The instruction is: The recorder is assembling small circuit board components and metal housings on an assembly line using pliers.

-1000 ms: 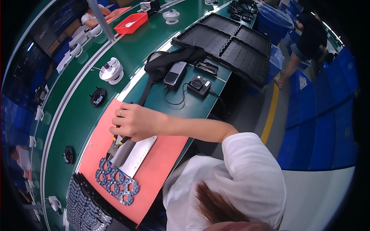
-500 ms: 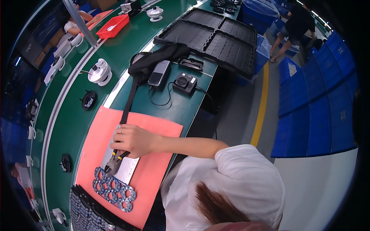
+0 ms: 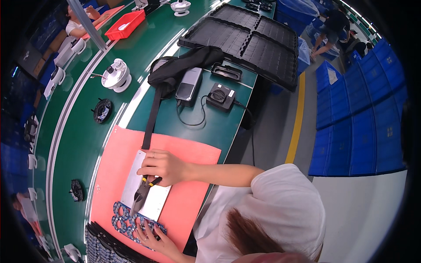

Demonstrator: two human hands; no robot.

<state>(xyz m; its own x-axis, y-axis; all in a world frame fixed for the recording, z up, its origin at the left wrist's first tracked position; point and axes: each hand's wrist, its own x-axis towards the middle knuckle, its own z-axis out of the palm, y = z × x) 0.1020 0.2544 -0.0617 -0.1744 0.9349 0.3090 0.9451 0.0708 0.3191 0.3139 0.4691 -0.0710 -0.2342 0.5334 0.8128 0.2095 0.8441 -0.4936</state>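
My right hand point(image 3: 164, 166) grips a pair of yellow-and-black side cutters point(image 3: 142, 193). Their jaws point down at a blue panel of ring-shaped circuit boards point(image 3: 125, 219). The panel lies across the near end of a grey metal plate point(image 3: 153, 204) on a pink mat point(image 3: 193, 206). My left hand point(image 3: 153, 236) presses its fingers on the panel's lower edge and holds it flat. The cutter tips sit at the panel's upper edge.
A black bag with a strap point(image 3: 184, 61), a grey power bank point(image 3: 188, 84) and a small black fan point(image 3: 220, 95) lie beyond the mat. Black trays point(image 3: 254, 44) sit further back. The green conveyor point(image 3: 79, 144) carries a white fixture point(image 3: 116, 75) and black round parts point(image 3: 102, 110). Blue crates point(image 3: 359, 118) stand at the right.
My right hand has moved down the mat with the cutters toward the blue panel. My left hand has come into view on the panel.
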